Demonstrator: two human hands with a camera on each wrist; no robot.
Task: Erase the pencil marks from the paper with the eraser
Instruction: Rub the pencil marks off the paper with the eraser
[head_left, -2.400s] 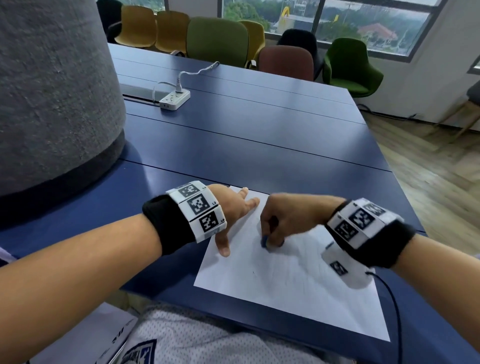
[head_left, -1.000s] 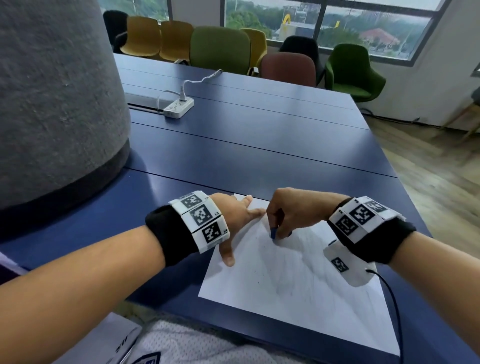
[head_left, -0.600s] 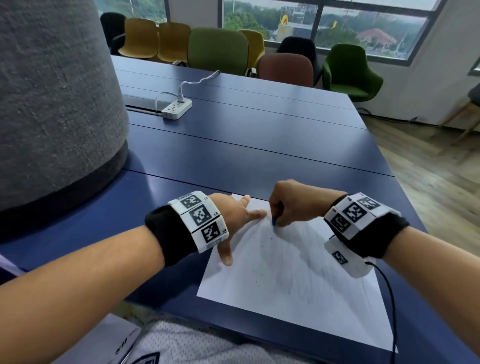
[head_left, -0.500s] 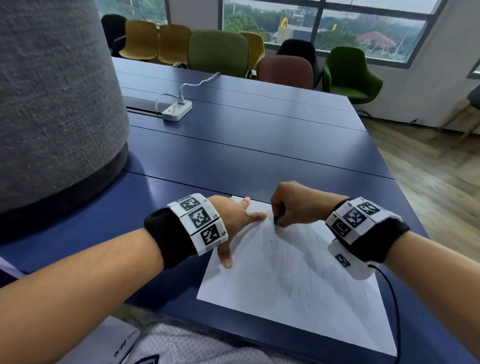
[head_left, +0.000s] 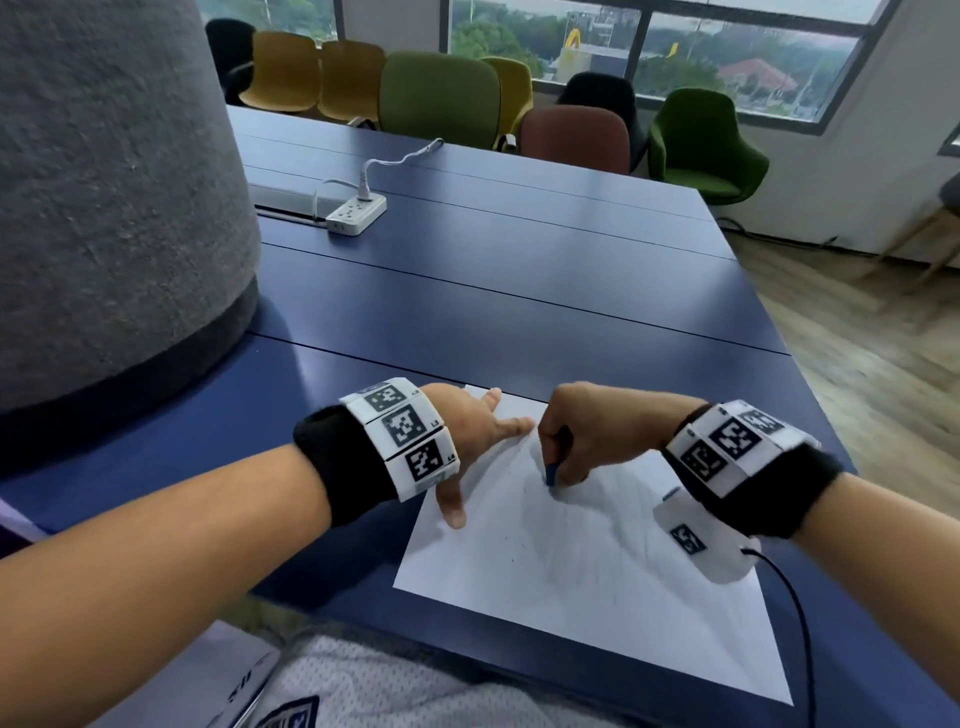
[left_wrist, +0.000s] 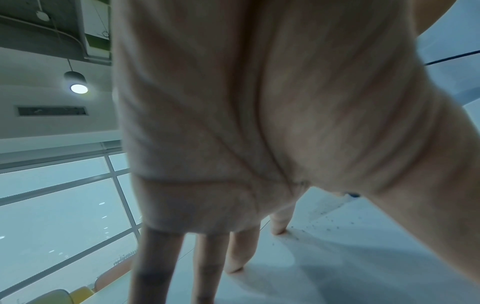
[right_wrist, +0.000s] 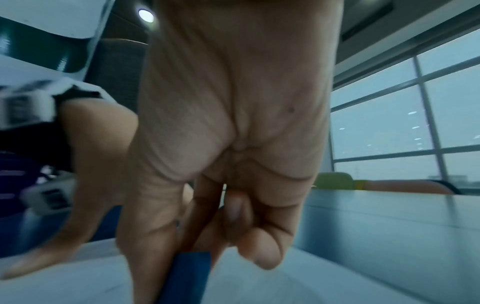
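The sheet of white paper (head_left: 597, 582) lies flat at the near edge of the dark blue bench (head_left: 519, 291), turned at a slant. The left hand (head_left: 467, 436) rests on the paper's far left corner, its grip spread, fingers straight and pressing the sheet down, thumb pointing back along the left edge. Just right of it the right hand (head_left: 592, 431) is curled into a tight grip pinching a blue eraser (head_left: 551, 474) between thumb and fingertips; the eraser's lower end touches the paper near its far edge (dark crumbs and faint grey pencil streaks spread across the sheet below that spot). Well beyond the paper, a white power strip (head_left: 357, 214) with a plugged-in cable sits on the bench
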